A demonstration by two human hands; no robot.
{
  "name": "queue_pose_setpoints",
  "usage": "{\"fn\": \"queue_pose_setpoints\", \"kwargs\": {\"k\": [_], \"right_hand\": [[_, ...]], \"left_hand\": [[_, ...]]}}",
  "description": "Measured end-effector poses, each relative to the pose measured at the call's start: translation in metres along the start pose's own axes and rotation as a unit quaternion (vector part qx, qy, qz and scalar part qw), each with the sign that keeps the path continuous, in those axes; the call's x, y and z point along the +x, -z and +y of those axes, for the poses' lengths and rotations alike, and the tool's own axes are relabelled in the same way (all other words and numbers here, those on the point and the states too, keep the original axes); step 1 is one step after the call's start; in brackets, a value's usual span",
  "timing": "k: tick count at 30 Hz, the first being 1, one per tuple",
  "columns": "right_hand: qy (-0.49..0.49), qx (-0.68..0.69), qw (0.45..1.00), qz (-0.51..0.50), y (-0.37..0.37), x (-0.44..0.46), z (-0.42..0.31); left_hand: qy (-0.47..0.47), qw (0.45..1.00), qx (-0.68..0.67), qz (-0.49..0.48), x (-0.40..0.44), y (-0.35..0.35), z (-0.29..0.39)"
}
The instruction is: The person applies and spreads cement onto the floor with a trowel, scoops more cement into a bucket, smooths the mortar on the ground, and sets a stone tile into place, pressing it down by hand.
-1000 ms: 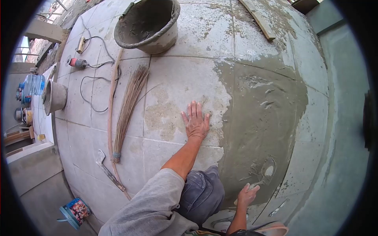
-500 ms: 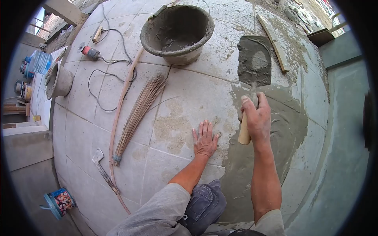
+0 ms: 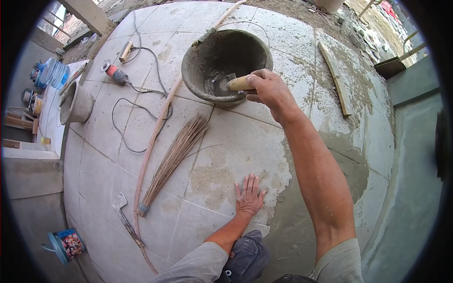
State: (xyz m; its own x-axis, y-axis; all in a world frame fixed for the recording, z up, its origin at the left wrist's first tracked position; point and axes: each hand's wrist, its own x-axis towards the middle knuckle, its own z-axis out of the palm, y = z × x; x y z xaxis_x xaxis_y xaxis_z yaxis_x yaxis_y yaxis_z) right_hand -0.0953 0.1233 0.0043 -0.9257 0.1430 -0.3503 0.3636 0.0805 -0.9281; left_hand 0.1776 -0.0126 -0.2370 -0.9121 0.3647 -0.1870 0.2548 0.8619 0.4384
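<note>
My right hand (image 3: 272, 90) grips the wooden handle of a trowel (image 3: 240, 83). Its blade reaches down inside a large mortar-coated bucket (image 3: 198, 88), and part of the blade is hidden there. My left hand (image 3: 249, 195) lies flat on the tiled floor (image 3: 245, 137), fingers spread, holding nothing. Wet grey mortar (image 3: 302, 207) is smeared over the tiles to the right of that hand, partly beneath my right forearm. A stick broom (image 3: 174, 162) lies to the left of my left hand.
A pink hose (image 3: 148, 146) runs along the broom's left side. Farther left are an angle grinder (image 3: 115, 74) with its cord, a hatchet-like tool (image 3: 126, 219), a second bucket (image 3: 75, 104) and a small blue pail (image 3: 67, 245). A wooden strip (image 3: 336, 78) lies at right.
My right hand has carried the trowel from above the smeared mortar leftward and away from me into the bucket. My left hand stays flat on the floor. The view has shifted slightly.
</note>
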Motion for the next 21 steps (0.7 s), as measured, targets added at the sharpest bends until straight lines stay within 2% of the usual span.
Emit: {"fn": "queue_pose_setpoints", "kwargs": {"k": [3,4,7,8,10,12,13,15,17,18,21], "right_hand": [[0.008,-0.059,0.998,0.029,0.019,-0.020,0.012],[0.063,-0.151,0.984,0.075,0.033,-0.022,0.037],[0.036,-0.153,0.974,0.167,0.085,-0.087,0.093],[-0.016,-0.161,0.969,0.186,0.103,-0.121,0.120],[-0.230,-0.036,0.960,0.159,0.133,-0.205,0.163],[-0.324,-0.064,0.921,0.206,0.150,-0.301,0.209],[-0.256,-0.376,0.860,0.231,0.156,-0.351,0.279],[-0.388,-0.325,0.833,0.223,0.164,-0.467,0.304],[-0.485,-0.330,0.795,0.157,0.174,-0.579,0.330],[-0.507,-0.345,0.778,0.135,0.177,-0.635,0.340],[-0.546,-0.357,0.739,0.169,0.178,-0.785,0.379]], "left_hand": [[-0.002,1.000,0.003,0.017,-0.005,-0.005,-0.002],[-0.007,1.000,0.001,0.016,-0.004,-0.006,-0.002],[-0.019,0.999,0.035,0.027,-0.003,-0.002,0.003],[-0.019,0.997,0.062,0.028,-0.003,-0.006,0.003],[-0.029,0.994,0.093,0.054,-0.004,-0.009,0.006],[-0.023,0.994,0.091,0.054,-0.003,-0.016,0.003],[-0.042,0.994,0.089,0.043,-0.005,-0.019,0.002],[-0.030,0.991,0.114,0.067,-0.003,-0.020,-0.001],[-0.039,0.990,0.120,0.067,-0.003,-0.020,0.001],[-0.033,0.990,0.123,0.069,-0.004,-0.021,0.000],[-0.045,0.989,0.122,0.076,-0.001,-0.028,-0.010]]}}
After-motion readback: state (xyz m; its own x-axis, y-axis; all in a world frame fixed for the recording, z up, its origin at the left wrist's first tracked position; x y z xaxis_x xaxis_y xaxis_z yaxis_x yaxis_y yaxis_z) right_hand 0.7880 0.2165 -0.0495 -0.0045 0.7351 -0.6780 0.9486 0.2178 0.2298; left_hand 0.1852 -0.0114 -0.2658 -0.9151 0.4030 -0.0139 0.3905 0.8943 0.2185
